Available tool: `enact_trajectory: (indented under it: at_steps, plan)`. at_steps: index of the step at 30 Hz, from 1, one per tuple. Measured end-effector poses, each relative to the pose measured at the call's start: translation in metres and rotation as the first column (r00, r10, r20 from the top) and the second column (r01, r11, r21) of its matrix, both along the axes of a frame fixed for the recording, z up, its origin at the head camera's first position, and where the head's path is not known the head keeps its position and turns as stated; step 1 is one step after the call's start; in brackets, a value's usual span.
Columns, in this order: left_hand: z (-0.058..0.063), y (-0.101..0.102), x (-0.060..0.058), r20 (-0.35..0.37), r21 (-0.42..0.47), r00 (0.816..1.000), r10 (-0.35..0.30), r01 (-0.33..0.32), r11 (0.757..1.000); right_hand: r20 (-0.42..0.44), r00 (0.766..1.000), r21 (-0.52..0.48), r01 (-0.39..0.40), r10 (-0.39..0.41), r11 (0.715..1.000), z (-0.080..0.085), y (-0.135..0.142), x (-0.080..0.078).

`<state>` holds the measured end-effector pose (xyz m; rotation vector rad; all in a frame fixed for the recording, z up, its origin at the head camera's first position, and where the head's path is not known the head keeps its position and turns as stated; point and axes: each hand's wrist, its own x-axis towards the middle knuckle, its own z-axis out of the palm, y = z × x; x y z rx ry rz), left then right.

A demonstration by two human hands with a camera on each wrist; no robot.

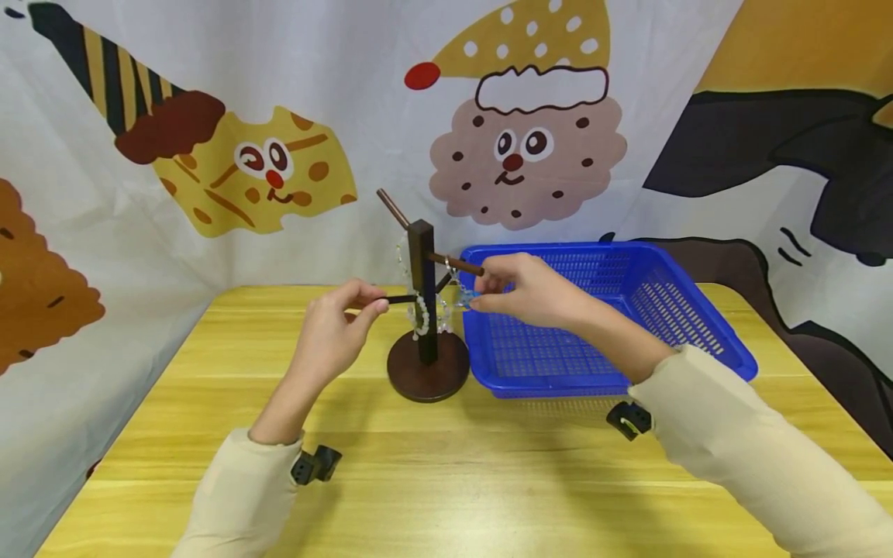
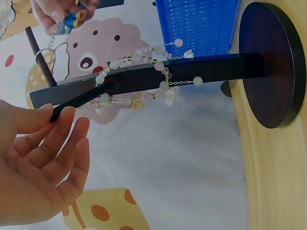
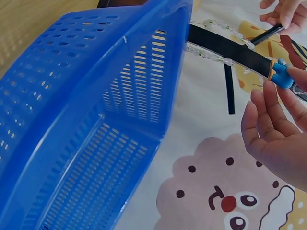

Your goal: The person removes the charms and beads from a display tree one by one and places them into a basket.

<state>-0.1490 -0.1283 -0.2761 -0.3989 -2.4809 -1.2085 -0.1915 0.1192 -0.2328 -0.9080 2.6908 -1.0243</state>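
A dark wooden stand with a round base and several pegs stands upright on the table. My left hand pinches the tip of the peg facing it between thumb and index finger. Beaded bracelets with pale beads and small charms hang from the stand. In my right hand, thumb and fingertips pinch a keychain's small blue figure with orange parts. Its chain leads up to a metal ring around another peg, seen in the left wrist view.
Right behind the stand, a blue perforated plastic basket sits on the wooden table, under my right forearm. A white curtain printed with cartoon biscuits hangs behind the table.
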Motion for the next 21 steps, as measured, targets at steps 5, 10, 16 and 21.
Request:
enact_trajectory:
  at_steps: [5, 10, 16, 21]
  plan:
    - [-0.001, -0.001, -0.001, -0.011, 0.000, 1.000, -0.004, 0.004, 1.000, 0.007, 1.000, -0.015, -0.011, 0.011, 1.000, 0.005, 0.008, 0.005]
    - [0.000, 0.000, 0.000, -0.011, 0.002, 1.000, -0.006, 0.006, 1.000, 0.015, 1.000, -0.014, -0.002, 0.002, 1.000, 0.010, 0.017, 0.011]
    - [-0.001, 0.000, 0.000, -0.007, 0.004, 1.000, -0.004, 0.004, 1.000, 0.018, 1.000, -0.013, 0.007, -0.007, 1.000, 0.014, 0.028, 0.018]
    - [-0.002, 0.000, 0.000, -0.012, -0.004, 1.000, 0.001, -0.001, 1.000, 0.015, 1.000, -0.010, 0.012, -0.012, 1.000, 0.015, 0.037, 0.020]
